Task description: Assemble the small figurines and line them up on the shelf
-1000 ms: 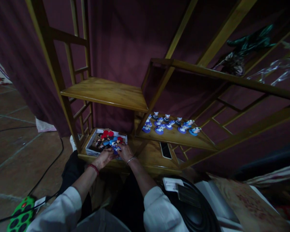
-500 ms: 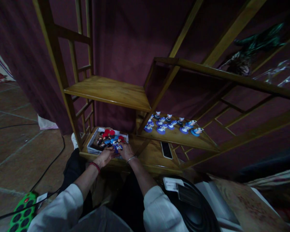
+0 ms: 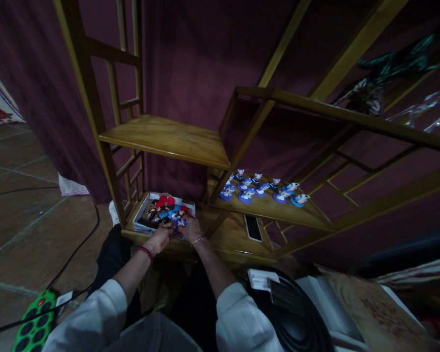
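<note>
A small blue-and-purple figurine (image 3: 179,223) is pinched between my two hands, just above the near edge of a white cardboard box (image 3: 141,228). My left hand (image 3: 162,235), with a red bead bracelet at the wrist, closes on its left side. On its right side are the closed fingers of my right hand (image 3: 192,228), which has a silver bangle. Several red, blue and black figurines (image 3: 163,208) lie jumbled in the box. Blue-and-purple figurines and dark ones stand in rows on the shelf (image 3: 267,208) to the right, among them a purple-based figurine (image 3: 247,196).
The box sits on the lowest board of a wooden shelf frame, below a higher left board (image 3: 165,139). A phone (image 3: 253,228) lies right of my hands. Coiled black cable (image 3: 300,322) is at lower right, and a green device (image 3: 36,320) is on the floor at left.
The figurine between my hands has turned slightly, and my fingers have shifted a little on it. Both hands stay at the box's near edge; the view has barely moved.
</note>
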`<state>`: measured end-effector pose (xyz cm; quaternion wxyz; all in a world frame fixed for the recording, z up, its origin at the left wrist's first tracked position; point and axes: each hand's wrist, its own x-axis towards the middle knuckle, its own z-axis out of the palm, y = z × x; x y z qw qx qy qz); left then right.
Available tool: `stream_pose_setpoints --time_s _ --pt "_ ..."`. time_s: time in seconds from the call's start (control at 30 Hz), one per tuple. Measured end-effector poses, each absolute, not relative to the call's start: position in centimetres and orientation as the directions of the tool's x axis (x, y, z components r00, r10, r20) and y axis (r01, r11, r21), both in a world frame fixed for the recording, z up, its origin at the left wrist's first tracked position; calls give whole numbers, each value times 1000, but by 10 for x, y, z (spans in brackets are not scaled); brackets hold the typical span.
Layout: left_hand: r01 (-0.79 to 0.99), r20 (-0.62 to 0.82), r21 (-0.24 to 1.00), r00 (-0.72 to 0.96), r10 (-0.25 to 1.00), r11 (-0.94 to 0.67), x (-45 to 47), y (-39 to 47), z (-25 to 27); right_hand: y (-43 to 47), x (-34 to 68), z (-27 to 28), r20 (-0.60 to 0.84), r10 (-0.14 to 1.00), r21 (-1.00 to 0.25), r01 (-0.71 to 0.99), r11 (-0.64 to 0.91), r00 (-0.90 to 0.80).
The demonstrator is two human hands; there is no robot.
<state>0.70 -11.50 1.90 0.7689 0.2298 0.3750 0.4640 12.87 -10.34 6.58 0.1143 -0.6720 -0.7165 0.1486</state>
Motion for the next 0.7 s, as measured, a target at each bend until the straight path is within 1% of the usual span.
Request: stream_pose_setpoints --time_s 0.23,0.57,0.7 --pt "-528 -385 705 276 881 474 8 -118 26 -105 125 70 -54 998 -368 930 8 -30" --pt "-542 -332 717 289 898 440 10 -120 30 -106 124 75 -104 994 -363 930 -60 23" --pt "-555 -339 707 280 898 439 11 -121 31 -108 124 76 -109 993 -409 908 -86 45"
